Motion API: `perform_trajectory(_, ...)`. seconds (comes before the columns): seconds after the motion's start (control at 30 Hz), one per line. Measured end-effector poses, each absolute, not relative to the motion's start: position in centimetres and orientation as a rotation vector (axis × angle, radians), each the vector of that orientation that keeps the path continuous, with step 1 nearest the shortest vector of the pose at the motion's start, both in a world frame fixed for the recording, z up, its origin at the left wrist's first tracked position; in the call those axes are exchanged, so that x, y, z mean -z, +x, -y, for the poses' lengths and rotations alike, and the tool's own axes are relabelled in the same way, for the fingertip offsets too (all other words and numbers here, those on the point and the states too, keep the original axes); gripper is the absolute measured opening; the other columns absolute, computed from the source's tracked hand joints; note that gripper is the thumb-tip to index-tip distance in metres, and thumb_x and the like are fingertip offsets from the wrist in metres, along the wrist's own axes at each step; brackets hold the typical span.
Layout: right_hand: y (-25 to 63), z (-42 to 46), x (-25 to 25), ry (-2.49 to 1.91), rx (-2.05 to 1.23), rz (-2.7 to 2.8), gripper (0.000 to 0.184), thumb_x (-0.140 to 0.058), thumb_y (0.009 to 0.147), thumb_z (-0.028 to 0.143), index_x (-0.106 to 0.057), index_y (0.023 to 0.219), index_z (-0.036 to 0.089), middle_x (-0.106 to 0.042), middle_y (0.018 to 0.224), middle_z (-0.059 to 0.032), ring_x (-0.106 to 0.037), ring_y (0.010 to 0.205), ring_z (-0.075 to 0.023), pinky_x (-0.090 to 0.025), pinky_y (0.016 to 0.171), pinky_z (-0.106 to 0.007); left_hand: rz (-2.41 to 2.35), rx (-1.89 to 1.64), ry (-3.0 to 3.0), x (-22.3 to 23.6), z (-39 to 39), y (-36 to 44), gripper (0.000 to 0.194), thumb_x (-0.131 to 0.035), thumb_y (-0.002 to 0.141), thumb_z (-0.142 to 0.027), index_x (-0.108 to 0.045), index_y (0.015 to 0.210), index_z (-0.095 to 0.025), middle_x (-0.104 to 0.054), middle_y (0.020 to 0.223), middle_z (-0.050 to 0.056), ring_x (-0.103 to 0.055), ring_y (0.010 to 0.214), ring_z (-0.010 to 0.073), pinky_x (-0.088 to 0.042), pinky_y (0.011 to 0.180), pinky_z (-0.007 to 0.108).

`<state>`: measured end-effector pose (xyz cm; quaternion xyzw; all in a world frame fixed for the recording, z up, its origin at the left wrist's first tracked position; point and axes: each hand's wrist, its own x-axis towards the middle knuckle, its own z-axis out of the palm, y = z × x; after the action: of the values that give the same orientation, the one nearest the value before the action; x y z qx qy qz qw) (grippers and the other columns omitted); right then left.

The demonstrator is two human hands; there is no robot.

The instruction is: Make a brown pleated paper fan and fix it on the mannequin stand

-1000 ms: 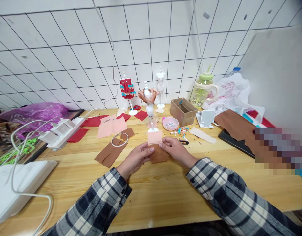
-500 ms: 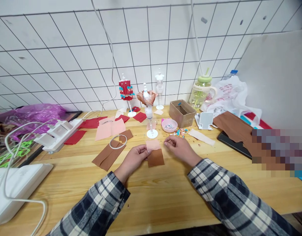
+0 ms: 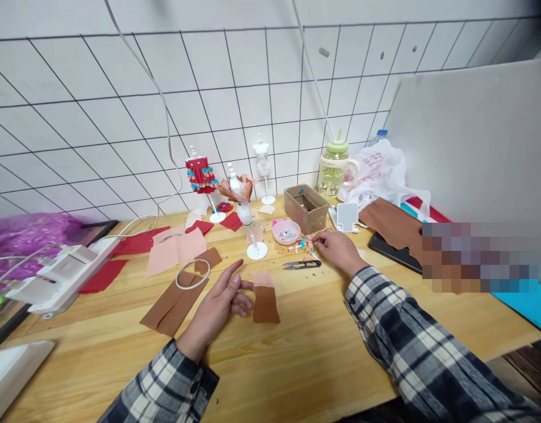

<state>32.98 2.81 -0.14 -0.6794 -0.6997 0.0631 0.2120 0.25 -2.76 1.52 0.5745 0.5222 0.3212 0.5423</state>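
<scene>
My left hand (image 3: 221, 299) hovers over the table with its fingers apart and nothing in them. Just right of it lies a brown fabric piece (image 3: 266, 305) with a pink fabric piece (image 3: 262, 279) at its upper end. My right hand (image 3: 340, 251) is closed in a pinch at the small colourful scraps (image 3: 303, 244); what its fingertips hold is too small to make out. Black-handled thread snips (image 3: 302, 265) lie left of that hand. Behind stands a small white dress form (image 3: 256, 251) wearing a ruffle of brown and pink fabric (image 3: 236, 188).
A pink bowl of shiny bits (image 3: 286, 232) and a cardboard box (image 3: 306, 208) stand behind the scraps. Left lie brown fabric (image 3: 176, 308), a white ring (image 3: 177, 279) and a power strip (image 3: 63, 282). Two more dress forms, one in a red dress (image 3: 200, 174), stand at the back.
My left hand has let go of the fabric pieces and opened. My right hand has moved right to the scraps, and the thread snips now show. The view has swung right.
</scene>
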Motion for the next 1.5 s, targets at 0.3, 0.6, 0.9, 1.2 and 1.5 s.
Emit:
perform_trajectory(0.3, 28.8, -2.8, -0.7, -1.834, -0.108, 2.065, 0.026, -0.050, 0.091, 0.044, -0.070, 0.102, 0.030, -0.074, 0.091, -0.0004, -0.064, 0.082, -0.0193, -0.036, 0.065, -0.028, -1.343, -0.642, 2.307, -1.6, 1.8, -1.1, 0.033, -0.045, 0.096, -0.041, -0.073, 0.097, -0.024, -0.068, 0.096, 0.007, -0.061, 0.091, 0.0215, -0.046, 0.082, 0.036)
perform_trajectory(0.6, 28.5, -3.5, 0.0, -1.955, -0.239, 2.025, 0.021, -0.056, 0.087, 0.038, -0.072, 0.097, 0.028, -0.075, 0.092, -0.0043, -0.065, 0.083, -0.0205, -0.034, 0.061, -0.028, -1.255, -0.491, 2.413, -0.1, 2.5, 1.8, 0.031, -0.059, 0.088, -0.035, -0.067, 0.116, -0.026, -0.063, 0.116, 0.010, -0.056, 0.109, 0.0281, -0.045, 0.093, 0.046)
perform_trajectory(0.9, 32.1, -3.0, -0.8, -1.881, -0.447, 1.625, 0.027, -0.052, 0.085, 0.042, -0.071, 0.089, 0.022, -0.065, 0.066, 0.0006, -0.054, 0.061, -0.0147, -0.032, 0.055, -0.025, -1.186, -0.471, 2.362, -0.3, 2.3, 0.7, 0.031, -0.058, 0.089, -0.035, -0.066, 0.118, -0.026, -0.060, 0.125, 0.010, -0.054, 0.117, 0.0269, -0.042, 0.101, 0.045)
perform_trajectory(1.2, 36.2, 0.1, -2.5, -1.531, -1.112, 2.090, 0.025, -0.066, 0.076, 0.042, -0.075, 0.084, 0.020, -0.071, 0.084, -0.0035, -0.060, 0.076, -0.0180, -0.043, 0.068, -0.027, -1.265, -0.356, 2.543, -0.4, 2.4, 0.3, 0.042, -0.062, 0.086, -0.042, -0.060, 0.127, -0.033, -0.057, 0.135, 0.007, -0.048, 0.124, 0.0311, -0.031, 0.104, 0.053)
perform_trajectory(1.5, 34.4, 0.4, -1.4, -1.712, -0.927, 2.212, 0.005, -0.068, 0.069, 0.025, -0.073, 0.072, 0.024, -0.064, 0.063, 0.0023, -0.052, 0.058, -0.0138, -0.033, 0.053, -0.024, -1.302, -0.348, 2.561, -0.4, 2.5, 0.3, 0.041, -0.061, 0.086, -0.041, -0.060, 0.127, -0.034, -0.057, 0.133, 0.007, -0.048, 0.120, 0.0324, -0.033, 0.098, 0.051)
